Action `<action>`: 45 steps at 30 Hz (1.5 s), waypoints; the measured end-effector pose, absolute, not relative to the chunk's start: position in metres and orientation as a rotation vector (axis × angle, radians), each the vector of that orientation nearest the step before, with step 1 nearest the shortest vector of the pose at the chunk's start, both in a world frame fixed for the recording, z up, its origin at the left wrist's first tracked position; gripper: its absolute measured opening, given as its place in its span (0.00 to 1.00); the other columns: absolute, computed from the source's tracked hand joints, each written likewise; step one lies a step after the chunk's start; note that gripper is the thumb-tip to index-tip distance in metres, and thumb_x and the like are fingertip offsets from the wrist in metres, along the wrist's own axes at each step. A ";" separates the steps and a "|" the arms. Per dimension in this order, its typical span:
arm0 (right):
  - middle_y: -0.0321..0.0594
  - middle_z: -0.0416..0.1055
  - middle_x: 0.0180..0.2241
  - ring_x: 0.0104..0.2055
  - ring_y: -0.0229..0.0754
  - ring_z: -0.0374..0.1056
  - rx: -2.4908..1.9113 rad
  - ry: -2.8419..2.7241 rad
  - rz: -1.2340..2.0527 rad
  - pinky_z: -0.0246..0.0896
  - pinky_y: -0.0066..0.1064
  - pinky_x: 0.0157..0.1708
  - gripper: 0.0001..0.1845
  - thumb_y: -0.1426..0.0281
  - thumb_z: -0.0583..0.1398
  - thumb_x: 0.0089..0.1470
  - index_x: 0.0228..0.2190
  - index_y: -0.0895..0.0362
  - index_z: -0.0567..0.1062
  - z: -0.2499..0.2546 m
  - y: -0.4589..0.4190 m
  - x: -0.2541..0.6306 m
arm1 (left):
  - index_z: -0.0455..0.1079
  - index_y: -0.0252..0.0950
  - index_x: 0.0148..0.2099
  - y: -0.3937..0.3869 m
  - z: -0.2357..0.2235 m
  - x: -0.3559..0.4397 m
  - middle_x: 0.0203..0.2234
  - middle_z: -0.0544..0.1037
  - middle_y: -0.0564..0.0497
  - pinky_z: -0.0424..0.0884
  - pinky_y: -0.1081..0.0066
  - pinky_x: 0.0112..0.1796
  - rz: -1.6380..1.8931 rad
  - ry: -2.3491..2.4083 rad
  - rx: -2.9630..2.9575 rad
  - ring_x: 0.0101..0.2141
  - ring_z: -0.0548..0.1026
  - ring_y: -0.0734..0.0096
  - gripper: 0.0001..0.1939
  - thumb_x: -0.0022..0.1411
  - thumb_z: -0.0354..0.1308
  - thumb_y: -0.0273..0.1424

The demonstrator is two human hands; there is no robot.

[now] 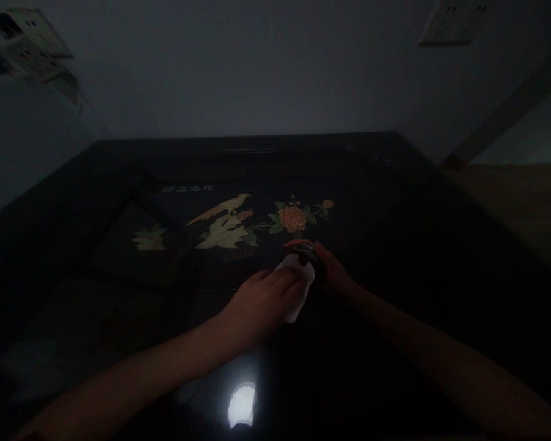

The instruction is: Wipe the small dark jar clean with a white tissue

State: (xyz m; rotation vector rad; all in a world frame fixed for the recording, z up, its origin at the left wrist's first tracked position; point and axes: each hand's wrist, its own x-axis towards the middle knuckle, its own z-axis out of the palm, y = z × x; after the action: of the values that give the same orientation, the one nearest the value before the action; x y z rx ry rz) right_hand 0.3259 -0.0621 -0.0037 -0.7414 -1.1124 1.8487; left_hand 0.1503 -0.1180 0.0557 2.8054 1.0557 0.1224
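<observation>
The scene is very dark. My left hand (261, 303) lies over a white cloth or tissue (298, 275) on a glossy black table (395, 245), fingers closed down on it. My right hand (330, 269) is curled round a small dark object with a red rim (300, 247), just beyond the cloth. What that object is I cannot make out. Both hands meet near the middle of the table, in front of a painted bird (224, 220) and an orange flower (292, 218) inlaid in the tabletop.
A bright light reflection (241, 404) shows on the table's near edge. A pale wall (257, 73) rises behind the table, with wall sockets at upper left (22, 43) and upper right (454, 21). Wooden floor (523, 202) lies to the right.
</observation>
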 end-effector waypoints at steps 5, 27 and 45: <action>0.37 0.75 0.34 0.35 0.40 0.69 -0.702 -1.049 1.941 0.62 0.31 0.35 0.25 0.49 0.55 0.53 0.41 0.55 0.74 -0.005 -0.061 0.325 | 0.63 0.34 0.54 -0.105 0.057 0.140 0.52 0.70 0.44 0.62 0.57 0.54 0.087 0.947 3.036 0.54 0.66 0.61 0.15 0.65 0.47 0.24; 0.38 0.74 0.33 0.34 0.43 0.69 -0.778 -1.076 1.781 0.62 0.34 0.38 0.25 0.49 0.53 0.54 0.41 0.54 0.74 0.000 -0.064 0.322 | 0.61 0.34 0.52 -0.127 0.063 0.160 0.46 0.71 0.45 0.69 0.65 0.49 0.465 0.990 1.874 0.46 0.71 0.67 0.16 0.61 0.51 0.26; 0.35 0.74 0.33 0.34 0.40 0.69 -0.713 -1.058 1.907 0.62 0.31 0.35 0.22 0.50 0.54 0.54 0.43 0.51 0.73 0.006 -0.061 0.325 | 0.64 0.33 0.51 -0.106 0.053 0.145 0.46 0.74 0.45 0.71 0.64 0.45 0.215 0.969 2.768 0.45 0.73 0.63 0.15 0.62 0.50 0.23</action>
State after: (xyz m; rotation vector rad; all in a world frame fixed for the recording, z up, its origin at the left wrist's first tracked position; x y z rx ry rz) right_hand 0.3250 -0.0611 0.0063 -0.7131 -1.0577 1.9069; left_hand 0.1445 -0.1063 0.0533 2.7680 0.9688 0.2145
